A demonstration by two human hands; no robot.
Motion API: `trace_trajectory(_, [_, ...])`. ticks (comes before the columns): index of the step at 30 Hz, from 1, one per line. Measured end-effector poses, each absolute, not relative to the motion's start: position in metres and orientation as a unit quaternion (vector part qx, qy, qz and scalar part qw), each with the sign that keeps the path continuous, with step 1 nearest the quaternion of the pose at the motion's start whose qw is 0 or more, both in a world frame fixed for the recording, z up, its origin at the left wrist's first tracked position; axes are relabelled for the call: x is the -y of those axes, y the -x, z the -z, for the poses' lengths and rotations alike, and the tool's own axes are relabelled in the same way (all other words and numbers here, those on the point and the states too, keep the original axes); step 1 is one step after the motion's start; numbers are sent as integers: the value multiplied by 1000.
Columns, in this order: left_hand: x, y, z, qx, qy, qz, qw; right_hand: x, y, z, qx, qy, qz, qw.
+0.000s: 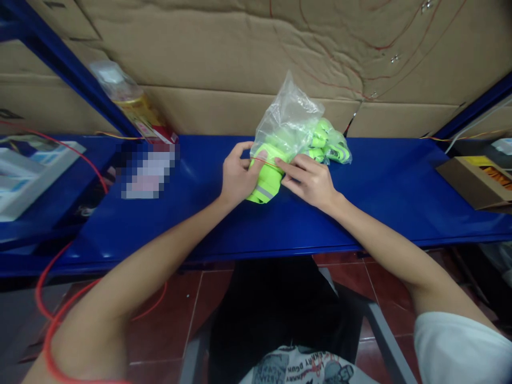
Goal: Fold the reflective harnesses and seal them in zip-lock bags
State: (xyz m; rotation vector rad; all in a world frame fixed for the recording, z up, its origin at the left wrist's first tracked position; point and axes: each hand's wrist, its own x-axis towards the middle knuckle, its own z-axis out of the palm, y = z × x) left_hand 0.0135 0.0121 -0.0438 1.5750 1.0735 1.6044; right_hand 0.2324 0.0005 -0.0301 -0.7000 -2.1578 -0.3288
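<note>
My left hand (239, 173) is closed around the left side of a folded neon yellow-green reflective bundle (269, 178) with a grey reflective stripe. Across the bundle's top runs a thin red rubber band (264, 160). The fingertips of my right hand (310, 178) pinch at the right end of this band, against the bundle. Just behind both hands stands a crumpled clear plastic bag (288, 114), with some neon material showing through it. To its right lie more neon yellow-green rolled pieces (330, 141), partly in clear plastic.
The blue tabletop (196, 224) ends in a front edge before my lap. At the back left leans a plastic bottle (132, 101) against the cardboard wall (208, 58). An open cardboard box (474, 184) sits far right, and a white tray (36, 181) far left. A red hose (50, 320) loops at lower left.
</note>
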Motion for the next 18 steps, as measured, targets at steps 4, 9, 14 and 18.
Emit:
trace_trajectory(4, [-9,-18,45,-408,-612,-606,303,8,-227,28,864,265,82,421])
trace_trajectory(9, [-5,-19,41,-368,-622,-625,294,4,-226,34,799,293,-66,521])
trace_trajectory(14, [-4,-13,33,-327,-666,-637,210,-15,-224,43,703,371,-186,577])
trace_trajectory(18, [-5,-10,41,-315,-708,-608,172,-10,-214,35,671,360,-349,547])
